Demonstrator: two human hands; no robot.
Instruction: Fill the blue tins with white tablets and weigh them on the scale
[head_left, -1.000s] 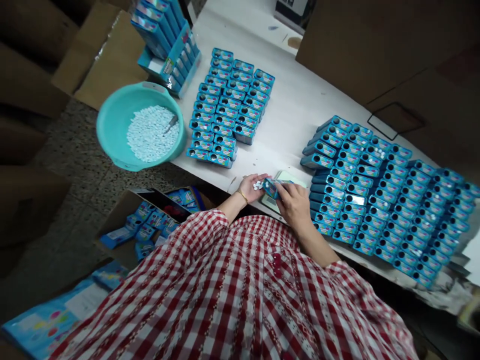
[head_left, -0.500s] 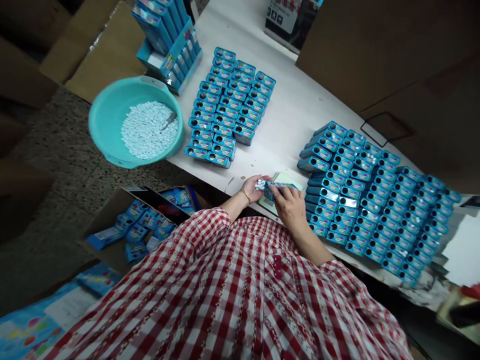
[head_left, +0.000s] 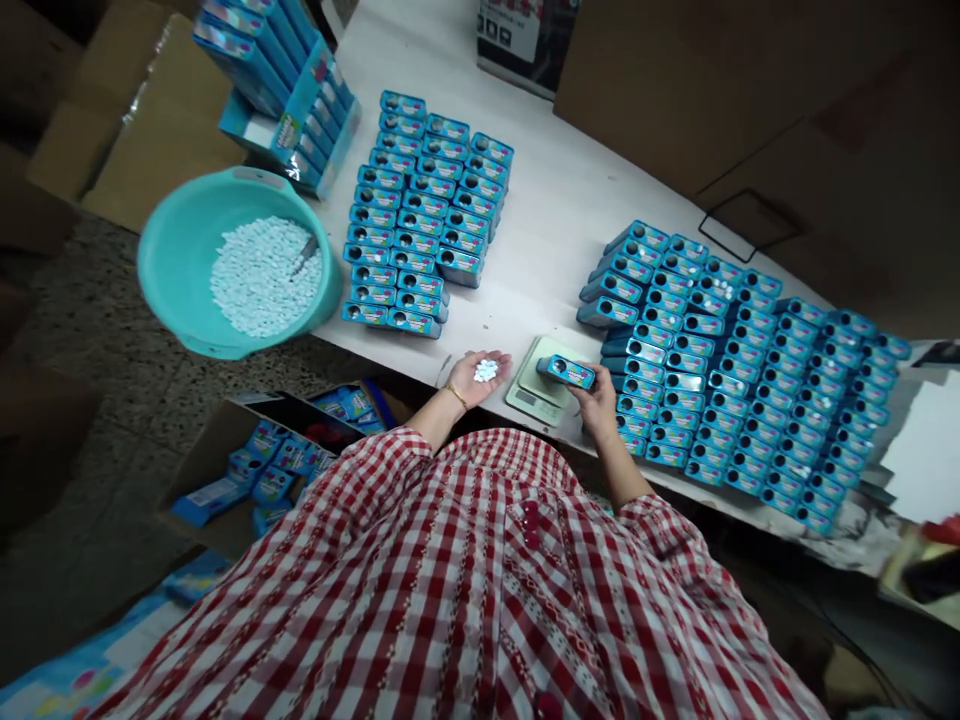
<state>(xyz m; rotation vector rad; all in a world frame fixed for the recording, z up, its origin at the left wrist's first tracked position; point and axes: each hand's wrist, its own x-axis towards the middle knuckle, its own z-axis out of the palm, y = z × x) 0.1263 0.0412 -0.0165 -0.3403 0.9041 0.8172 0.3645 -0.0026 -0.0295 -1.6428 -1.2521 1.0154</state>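
Palm up and slightly cupped, my left hand (head_left: 480, 378) holds a small heap of white candies (head_left: 486, 371). My right hand (head_left: 599, 400) is closed round the right end of a blue candy box (head_left: 566, 371), with a dark round spot on its upward face. Below that box is a pale digital scale (head_left: 537, 400); whether box and scale touch I cannot tell. The left hand is beside the scale, near the table's front edge. Many more white candies (head_left: 264, 278) fill a turquoise basin (head_left: 166, 250) at the left, where a scoop handle (head_left: 304, 255) sticks out.
Blue boxes stand in rows on the white table (head_left: 544, 200), one group (head_left: 420, 205) at left-centre, a larger one (head_left: 720, 370) right. A display carton (head_left: 289, 125) holds more at the back left. Cardboard (head_left: 720, 120) stands behind. An open carton (head_left: 202, 470) of blue packs is below left.
My hands have moved apart; the box, earlier tipped against the left palm, is now over the scale in my right hand. White candies remain in the left palm. The view has shifted somewhat.
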